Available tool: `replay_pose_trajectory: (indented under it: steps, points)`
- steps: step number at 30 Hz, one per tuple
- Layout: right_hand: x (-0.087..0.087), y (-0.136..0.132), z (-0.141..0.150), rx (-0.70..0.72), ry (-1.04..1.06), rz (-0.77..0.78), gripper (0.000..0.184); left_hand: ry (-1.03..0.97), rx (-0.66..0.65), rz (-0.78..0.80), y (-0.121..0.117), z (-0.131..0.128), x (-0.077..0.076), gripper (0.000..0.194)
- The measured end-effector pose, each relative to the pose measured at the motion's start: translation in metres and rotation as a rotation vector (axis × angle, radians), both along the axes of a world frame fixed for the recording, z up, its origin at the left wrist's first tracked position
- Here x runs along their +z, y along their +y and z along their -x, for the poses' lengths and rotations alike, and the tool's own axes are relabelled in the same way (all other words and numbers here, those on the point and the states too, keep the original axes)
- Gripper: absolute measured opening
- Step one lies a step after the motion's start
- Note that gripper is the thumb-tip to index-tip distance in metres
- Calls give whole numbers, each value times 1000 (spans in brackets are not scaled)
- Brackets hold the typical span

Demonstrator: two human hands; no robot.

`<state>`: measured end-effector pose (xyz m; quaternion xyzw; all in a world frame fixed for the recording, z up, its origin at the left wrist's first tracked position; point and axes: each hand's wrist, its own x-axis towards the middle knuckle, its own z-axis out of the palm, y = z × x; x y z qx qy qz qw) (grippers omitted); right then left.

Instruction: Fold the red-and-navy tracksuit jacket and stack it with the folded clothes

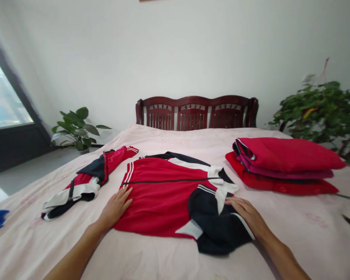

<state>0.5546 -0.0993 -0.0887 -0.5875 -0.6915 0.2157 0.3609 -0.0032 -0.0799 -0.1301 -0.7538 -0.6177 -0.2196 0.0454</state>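
Observation:
A red, white and dark navy zip jacket point(163, 198) lies spread on its side across the bed, striped hem to the left and collar to the right. My left hand point(116, 206) rests flat on the hem, fingers stretched out. Over by the collar, my right hand point(246, 214) lies on the jacket's near shoulder with its fingers extended. The near navy sleeve is folded over the front, bunched below my right hand. The dark zip runs along the middle of the jacket.
Left of the jacket lies another crumpled garment point(90, 181) in matching colours. A stack of folded red clothes point(288, 155) sits at the right. The pale pink bedspread point(151, 256) covers the bed. Behind are a wooden headboard point(192, 112) and potted plants point(76, 126) on both sides.

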Motion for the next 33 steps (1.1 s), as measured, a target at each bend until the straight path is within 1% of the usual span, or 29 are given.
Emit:
replay_pose_trajectory:
  steps: [2,4,6,8,10,13,15,17,18,19,21,23,26,28,30,32,33]
  points:
    - [17,-16,2,36,112,83,51,37,-52,44,-16,4,2,43]
    - [32,-28,5,101,171,214,49,52,-71,65,-29,5,4,43]
    - [43,-38,12,223,165,368,41,35,-39,59,-39,5,6,46]
    - [50,-45,22,351,139,461,32,24,18,49,-44,2,7,49]
    - [55,-49,34,379,128,460,43,41,66,26,-47,-1,8,50]
    - [60,-49,54,346,160,329,57,45,105,-59,-50,-6,9,48]
    - [64,-47,67,429,176,296,60,11,67,-94,-52,-9,11,45]
    - [65,-45,76,566,160,349,61,-34,7,-105,-55,-11,14,42]
    - [65,-43,79,614,142,374,62,-53,-22,-108,-57,-12,15,40]
    - [63,-42,81,626,121,383,62,-68,-49,-111,-58,-14,17,37]
    - [58,-39,77,570,79,375,59,-87,-84,-111,-61,-17,21,32]
    - [50,-38,67,482,41,382,51,-111,-88,-109,-65,-20,26,26]
    - [40,-37,46,403,-10,449,27,-148,-90,-53,-71,-21,32,20]
    - [36,-37,34,389,-11,461,14,-148,-142,30,-76,-17,35,19]
    - [37,-37,28,416,33,429,13,-127,-225,98,-81,-10,37,27]
    - [41,-34,28,428,105,358,20,-108,-285,115,-83,-3,38,35]
    - [44,-31,29,409,139,319,24,-98,-298,115,-84,0,38,38]
